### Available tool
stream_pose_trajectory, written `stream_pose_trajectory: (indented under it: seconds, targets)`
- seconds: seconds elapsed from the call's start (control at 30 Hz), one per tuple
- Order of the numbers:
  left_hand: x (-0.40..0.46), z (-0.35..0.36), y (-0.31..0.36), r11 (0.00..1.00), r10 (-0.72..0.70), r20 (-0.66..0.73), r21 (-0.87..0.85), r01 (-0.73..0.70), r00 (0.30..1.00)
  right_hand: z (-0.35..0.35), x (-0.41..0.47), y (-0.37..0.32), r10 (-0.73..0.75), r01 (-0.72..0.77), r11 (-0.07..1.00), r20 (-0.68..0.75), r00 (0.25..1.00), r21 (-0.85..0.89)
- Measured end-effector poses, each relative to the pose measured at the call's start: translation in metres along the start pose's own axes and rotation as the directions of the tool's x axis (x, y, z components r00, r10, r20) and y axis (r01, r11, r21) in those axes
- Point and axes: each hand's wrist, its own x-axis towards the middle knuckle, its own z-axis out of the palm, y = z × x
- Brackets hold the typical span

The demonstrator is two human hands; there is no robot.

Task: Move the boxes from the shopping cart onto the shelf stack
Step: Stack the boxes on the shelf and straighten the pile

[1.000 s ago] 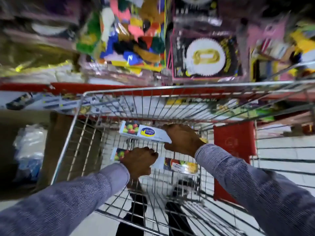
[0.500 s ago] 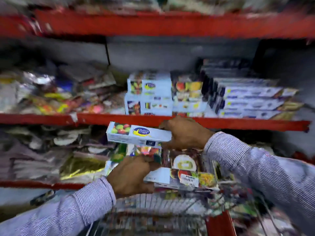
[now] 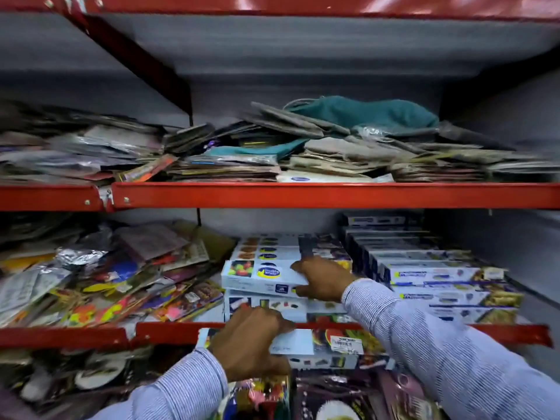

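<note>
My right hand [image 3: 322,278] grips a long white box [image 3: 257,275] with fruit pictures and a blue-yellow logo, resting it on top of the stack of similar boxes [image 3: 266,307] on the middle red shelf [image 3: 333,195]. My left hand [image 3: 248,344] holds a second white box [image 3: 327,347] with fruit pictures and a price sticker, just in front of the lower red shelf edge [image 3: 169,331]. The shopping cart is out of view.
More long boxes [image 3: 436,283] are stacked to the right of the stack. Loose colourful packets [image 3: 100,283] fill the shelf's left side. The upper shelf holds flat packets and a teal cloth [image 3: 363,112]. Hanging packets [image 3: 333,398] lie below my hands.
Both hands lifted the two boxes out of the cart and up to the shelf. The right-hand box now sits on the stack; the view swung up from cart to shelves.
</note>
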Motion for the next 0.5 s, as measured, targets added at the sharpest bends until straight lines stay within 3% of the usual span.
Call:
stream_pose_trajectory:
  seconds: [0.5]
  targets:
    - [0.036, -0.003, -0.033, 0.996, -0.039, 0.003, -0.082, 0.039, 0.999, 0.024, 0.057, 0.011, 0.034, -0.034, 0.999, -0.01, 0.999, 0.002]
